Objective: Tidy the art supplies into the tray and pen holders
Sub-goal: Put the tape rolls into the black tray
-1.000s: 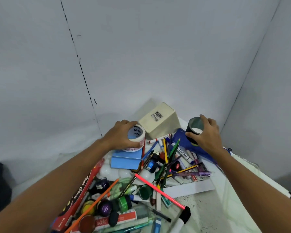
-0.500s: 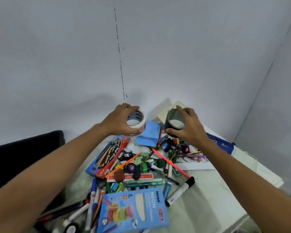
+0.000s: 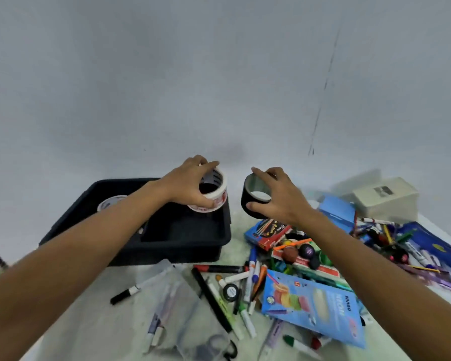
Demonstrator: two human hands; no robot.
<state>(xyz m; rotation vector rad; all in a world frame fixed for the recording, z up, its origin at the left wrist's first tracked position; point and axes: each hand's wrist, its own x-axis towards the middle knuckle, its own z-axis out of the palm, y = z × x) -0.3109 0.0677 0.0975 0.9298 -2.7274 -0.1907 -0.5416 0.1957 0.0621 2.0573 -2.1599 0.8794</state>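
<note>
- A person's left hand [image 3: 190, 185] grips a white roll of printed tape [image 3: 212, 190], fingers and thumb curled round its rim, at centre frame over the far right corner of a black tray [image 3: 182, 246].
- The right hand [image 3: 274, 196] holds a black tape roll [image 3: 253, 196] the same way, just right of the tray and clear of its rim.
- A further white roll [image 3: 112, 202] already lies inside the tray at left, partly hidden by the forearm.
- The step in hand appears to be stowing both rolls; the next move likely calls for lowering the white one into the tray, then carrying the black one leftward over the rim.
- Markers, pens, a blue Ninso neon pack [image 3: 314, 307] and a clear pouch [image 3: 190, 316] litter the pale tabletop [image 3: 89, 321] across the lower and right frame.
- A beige box [image 3: 387, 199] sits at right against a bare grey wall [image 3: 219, 74].
</note>
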